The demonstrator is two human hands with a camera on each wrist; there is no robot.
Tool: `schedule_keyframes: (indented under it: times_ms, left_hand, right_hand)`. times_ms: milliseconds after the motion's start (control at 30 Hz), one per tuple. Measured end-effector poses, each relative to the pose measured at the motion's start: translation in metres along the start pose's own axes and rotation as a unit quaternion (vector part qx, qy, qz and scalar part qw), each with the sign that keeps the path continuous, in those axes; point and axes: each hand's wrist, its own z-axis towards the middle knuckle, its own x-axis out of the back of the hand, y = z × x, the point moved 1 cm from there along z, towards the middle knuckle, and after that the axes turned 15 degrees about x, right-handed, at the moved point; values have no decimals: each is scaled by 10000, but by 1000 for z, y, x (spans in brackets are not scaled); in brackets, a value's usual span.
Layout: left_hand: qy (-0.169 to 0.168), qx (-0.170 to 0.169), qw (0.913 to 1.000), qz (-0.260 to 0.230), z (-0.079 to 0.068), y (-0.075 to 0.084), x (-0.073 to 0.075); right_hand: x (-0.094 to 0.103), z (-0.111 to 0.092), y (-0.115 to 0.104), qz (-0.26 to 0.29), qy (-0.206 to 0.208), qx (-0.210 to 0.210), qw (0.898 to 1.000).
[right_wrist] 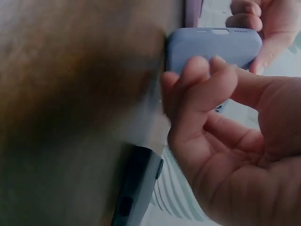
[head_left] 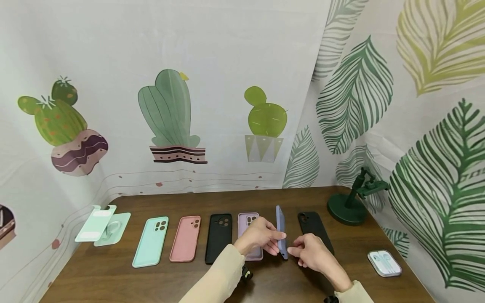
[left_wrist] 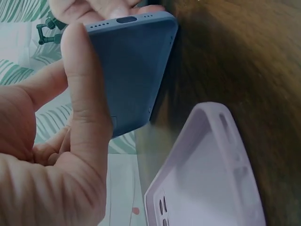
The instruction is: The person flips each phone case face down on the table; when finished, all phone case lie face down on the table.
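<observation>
A blue phone case (head_left: 281,223) stands on its long edge on the table, its hollow inside facing left. My left hand (head_left: 260,236) grips it between thumb and fingers near its lower end. The left wrist view shows the left thumb (left_wrist: 83,89) lying along the inside of the blue case (left_wrist: 131,70). Close to its outer back is my right hand (head_left: 312,252), fingers loosely bent; whether the fingertips touch the case I cannot tell. A purple phone case (head_left: 255,255) lies under the left hand, partly hidden. Beside the right hand lies a black phone case (head_left: 317,225).
To the left lie a black case (head_left: 218,237), a pink case (head_left: 185,240) and a mint case (head_left: 150,244). A mint folding phone stand (head_left: 102,225) is at the far left. On the right are a dark green stand (head_left: 348,208) and boxed earphones (head_left: 384,264). A printed cloth (head_left: 223,63) hangs behind.
</observation>
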Motion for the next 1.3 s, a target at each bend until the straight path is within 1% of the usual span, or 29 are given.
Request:
schedule_keyframes:
  times_ms: [100,267,533,700,933,1167,1300]
  left_hand:
    - [74,8,10000,30,0,-2,2]
    - [255,5,9996,114,0,-6,3]
    - [458,34,9986,264,3,-11,-1]
    - [657,42,9969,436,6,-13,-6]
    - [884,81,9941,631,3,-11,-11]
    - [1162,-26,9874,1072,4,-13,-12]
    - [1222,-35,9862,1120,6,-15,-13]
  right_hand:
    - [-4,0,0,-234,56,-162,9996]
    - [-5,1,0,-479,146,-213,9985]
    - [-1,3,1,-643,5,-354,9973]
    - [-1,5,2,-800,-85,-470,9957]
    - [0,7,4,-1133,-87,-327,9930]
    - [0,13,20,-1169,-244,-228,9926]
    - [0,13,18,-1174,-171,-239,9926]
